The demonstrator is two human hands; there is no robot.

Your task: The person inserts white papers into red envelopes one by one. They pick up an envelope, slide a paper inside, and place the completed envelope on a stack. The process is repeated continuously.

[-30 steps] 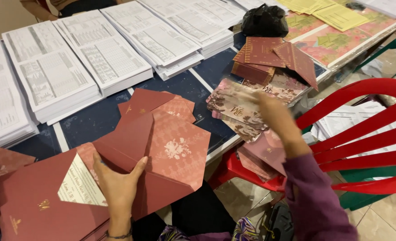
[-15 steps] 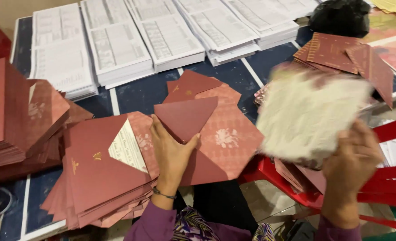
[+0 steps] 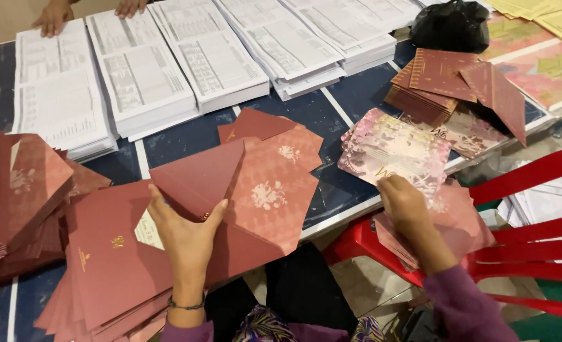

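Left hand (image 3: 186,231) atop red envelope (image 3: 243,190)

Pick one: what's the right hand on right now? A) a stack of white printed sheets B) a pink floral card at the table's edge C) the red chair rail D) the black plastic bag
B: the right hand rests its fingers on the pink floral card at the table's near edge, while the left hand presses on the open maroon envelope.
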